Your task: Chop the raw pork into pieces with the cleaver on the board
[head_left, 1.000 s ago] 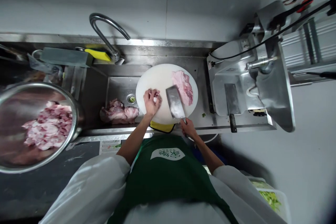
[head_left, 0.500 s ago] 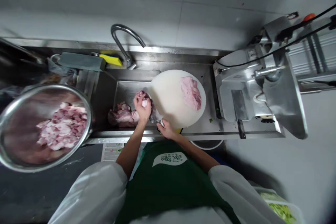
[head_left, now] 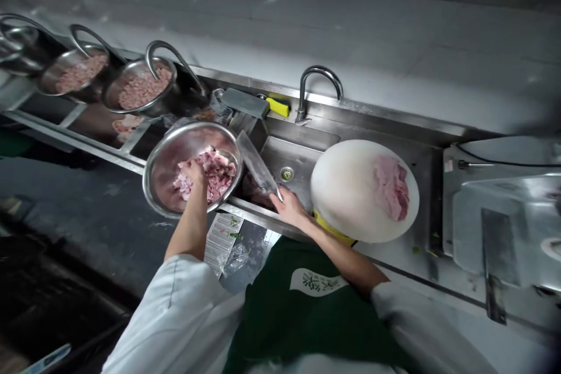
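My left hand (head_left: 193,172) reaches into a large steel bowl (head_left: 149,187), down on the chopped raw meat (head_left: 219,172) inside it. Its fingers are blurred against the meat, so their closure is unclear. My right hand (head_left: 287,204) is closed round the handle of a cleaver (head_left: 254,162), whose broad blade slants up to the left over the sink's edge, close to the bowl's rim. Behind the blade, a larger meat piece (head_left: 258,191) in the sink is partly hidden. On the round white cutting board (head_left: 342,187) to the right lies a pale pink slab of meat (head_left: 391,188).
Steel buckets of meat pieces (head_left: 144,90) stand at the back left. A faucet (head_left: 302,96) rises behind the sink (head_left: 302,158), near a yellow-handled tool (head_left: 277,107) and a grey block (head_left: 245,103). At right, another cleaver (head_left: 495,263) lies by a metal machine (head_left: 482,216).
My left hand has moved from the meat at the board's edge to the bowl. The cleaver has swung left with my right hand. The view has turned left, bringing the buckets into sight.
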`<state>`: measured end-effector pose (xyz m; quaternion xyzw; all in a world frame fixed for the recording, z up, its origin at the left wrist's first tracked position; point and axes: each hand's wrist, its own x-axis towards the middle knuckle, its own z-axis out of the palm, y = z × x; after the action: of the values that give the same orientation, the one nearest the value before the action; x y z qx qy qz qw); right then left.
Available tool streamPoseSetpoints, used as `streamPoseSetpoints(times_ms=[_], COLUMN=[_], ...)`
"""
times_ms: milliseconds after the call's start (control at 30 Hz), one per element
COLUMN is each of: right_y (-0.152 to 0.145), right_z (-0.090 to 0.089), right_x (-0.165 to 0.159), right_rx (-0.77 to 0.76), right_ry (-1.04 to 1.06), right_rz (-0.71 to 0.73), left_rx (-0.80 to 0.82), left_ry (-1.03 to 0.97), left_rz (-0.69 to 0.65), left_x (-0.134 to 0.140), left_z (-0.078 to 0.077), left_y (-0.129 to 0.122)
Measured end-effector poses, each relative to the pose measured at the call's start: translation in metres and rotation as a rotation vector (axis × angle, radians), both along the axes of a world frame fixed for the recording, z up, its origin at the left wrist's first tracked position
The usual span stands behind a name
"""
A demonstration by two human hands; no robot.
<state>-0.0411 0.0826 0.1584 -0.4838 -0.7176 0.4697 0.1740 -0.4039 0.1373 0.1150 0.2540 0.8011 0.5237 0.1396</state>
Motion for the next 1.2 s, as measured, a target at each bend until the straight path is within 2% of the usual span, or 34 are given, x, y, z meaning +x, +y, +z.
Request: streamPoseSetpoints(times_ms=[67,100,167,233,300,367,400,467,500,567,600,667,733,800,867,967,1067,1133,1200], right_y=[-0.007,-0.013,-0.031,-0.057,-0.092,-0.133,-0.154,-0.193,-0.210,-0.237,-0.246,-0.258,-0.261,-0.258,-0.252,-0.237,-0.219,-0.206,-0.193], right_z=[-0.007,-0.010,-0.017,-0.022,-0.025,-0.026,-0.027,-0.030,-0.032,-0.038,-0.041,-0.047,-0.052,-0.057,-0.062,-0.068,-0.070,-0.068,-0.066], right_x=[0.038,0.060,0.107,0.157,0.204,0.244,0.259,0.282,0.290,0.302,0.306,0.313,0.322,0.334,0.348,0.368,0.385,0.392,0.397], right_rx=[-0.042,-0.060,-0.085,-0.108,-0.128,-0.141,-0.144,-0.150,-0.156,-0.170,-0.178,-0.199,-0.214,-0.223,-0.239,-0.250,-0.226,-0.213,-0.204], right_ry=[-0.052,-0.097,-0.208,-0.316,-0.393,-0.421,-0.417,-0.384,-0.362,-0.315,-0.289,-0.230,-0.177,-0.148,-0.118,-0.057,-0.013,0.012,0.030], right_rz=[-0.113,-0.180,-0.323,-0.466,-0.620,-0.786,-0.872,-1.038,-1.117,-1.252,-1.303,-1.380,-1.422,-1.437,-1.425,-1.381,-1.311,-1.243,-1.174], left_rx=[0.012,0.038,0.144,0.261,0.317,0.278,0.247,0.073,0.025,0.014,-0.012,-0.169,-0.293,-0.332,-0.326,-0.327,-0.327,-0.306,-0.275], left_ry=[0.063,0.116,0.213,0.257,0.228,0.152,0.116,0.079,0.121,0.157,0.211,0.510,0.721,0.726,0.549,0.224,-0.028,-0.145,-0.280], left_rz=[0.195,0.242,0.161,-0.035,-0.251,-0.493,-0.609,-1.009,-1.202,-1.417,-1.504,-1.602,-1.594,-1.541,-1.476,-1.346,-1.190,-1.129,-1.123], left_x=[-0.012,-0.012,0.006,0.052,0.130,0.233,0.289,0.400,0.451,0.536,0.569,0.614,0.636,0.641,0.635,0.612,0.577,0.547,0.514], left_z=[-0.002,-0.004,-0.009,-0.019,-0.032,-0.045,-0.050,-0.057,-0.059,-0.061,-0.061,-0.063,-0.065,-0.068,-0.070,-0.068,-0.054,-0.036,-0.012], left_y=[0.017,0.029,0.059,0.094,0.125,0.141,0.140,0.124,0.110,0.076,0.058,0.030,0.016,0.018,0.031,0.058,0.079,0.090,0.101])
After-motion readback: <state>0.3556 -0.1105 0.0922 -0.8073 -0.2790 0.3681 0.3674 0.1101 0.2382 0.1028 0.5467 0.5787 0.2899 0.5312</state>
